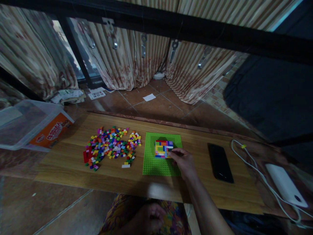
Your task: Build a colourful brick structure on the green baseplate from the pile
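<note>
A small structure of multicoloured toy bricks [160,149] stands on the green baseplate [151,168], with a yellow ring of bricks showing on its top. My right hand [184,160] reaches in from the right, thumb and fingers pinched at the structure's right edge on a small toy brick, mostly covered by the fingertips. Down in my lap, in dim light, my left hand [154,216] rests away from the bricks. Its fingers are loosely curled and slightly blurred; I see nothing in them.
Left of the baseplate spreads a pile of loose bricks [107,147], with a clear plastic box [26,107] beyond it. A black phone [220,162] lies to the right on the wooden board [97,178]. Further right are a white power bank [286,185] and a white cable [259,173].
</note>
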`<control>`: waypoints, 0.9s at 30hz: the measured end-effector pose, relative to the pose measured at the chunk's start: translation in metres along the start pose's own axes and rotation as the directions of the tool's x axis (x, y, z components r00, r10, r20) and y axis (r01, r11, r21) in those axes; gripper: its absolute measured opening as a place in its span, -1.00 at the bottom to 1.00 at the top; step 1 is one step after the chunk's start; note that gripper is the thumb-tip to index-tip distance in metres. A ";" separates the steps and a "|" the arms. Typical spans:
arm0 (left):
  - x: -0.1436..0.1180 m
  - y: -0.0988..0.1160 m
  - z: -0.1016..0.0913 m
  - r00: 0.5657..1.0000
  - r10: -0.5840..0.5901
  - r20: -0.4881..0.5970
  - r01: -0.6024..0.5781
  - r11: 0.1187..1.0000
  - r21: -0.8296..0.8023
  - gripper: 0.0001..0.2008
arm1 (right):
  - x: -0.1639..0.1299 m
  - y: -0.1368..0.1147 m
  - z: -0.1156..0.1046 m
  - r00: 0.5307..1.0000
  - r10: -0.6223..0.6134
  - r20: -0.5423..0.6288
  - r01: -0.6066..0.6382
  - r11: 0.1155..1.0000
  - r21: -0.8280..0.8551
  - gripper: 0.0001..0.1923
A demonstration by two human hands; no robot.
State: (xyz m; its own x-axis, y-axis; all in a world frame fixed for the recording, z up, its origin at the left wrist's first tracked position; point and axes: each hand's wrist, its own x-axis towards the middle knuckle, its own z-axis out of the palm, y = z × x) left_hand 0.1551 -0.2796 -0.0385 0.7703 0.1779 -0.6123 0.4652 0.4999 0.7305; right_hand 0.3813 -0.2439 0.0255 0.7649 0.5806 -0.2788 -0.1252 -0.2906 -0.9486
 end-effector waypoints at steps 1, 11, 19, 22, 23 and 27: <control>-0.001 0.001 0.001 1.000 -0.005 -0.010 0.005 1.000 0.010 -0.72 | 0.000 0.000 0.000 1.000 -0.002 -0.001 0.002 1.000 -0.004 -0.62; -0.026 0.083 0.001 0.858 0.435 -0.271 -0.377 0.894 0.242 -0.74 | 0.000 -0.004 0.001 0.999 0.008 0.033 -0.008 1.000 0.007 -0.60; 0.026 0.129 -0.033 0.643 0.598 -0.478 -0.380 0.792 0.479 -0.34 | 0.002 -0.003 0.000 0.996 0.047 0.073 -0.048 0.999 0.008 -0.58; 0.041 0.128 -0.036 0.679 0.571 -0.462 -0.332 0.800 0.500 -0.30 | 0.003 -0.003 0.000 0.996 0.048 0.080 -0.048 0.999 -0.005 -0.57; 0.044 0.127 -0.037 0.679 0.576 -0.454 -0.320 0.790 0.523 -0.31 | 0.003 -0.004 0.000 0.996 0.049 0.081 -0.048 0.999 -0.011 -0.57; 0.048 0.123 -0.039 0.681 0.584 -0.442 -0.275 0.763 0.584 -0.34 | 0.004 -0.005 0.000 0.991 0.078 0.105 -0.079 0.997 0.000 -0.57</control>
State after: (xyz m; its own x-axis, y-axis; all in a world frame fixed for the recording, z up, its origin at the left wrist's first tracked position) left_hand 0.2324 -0.1766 0.0097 0.6036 0.7876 -0.1240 0.3977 -0.1626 0.9030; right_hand 0.3847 -0.2398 0.0296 0.6824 0.6326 -0.3663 -0.1851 -0.3352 -0.9238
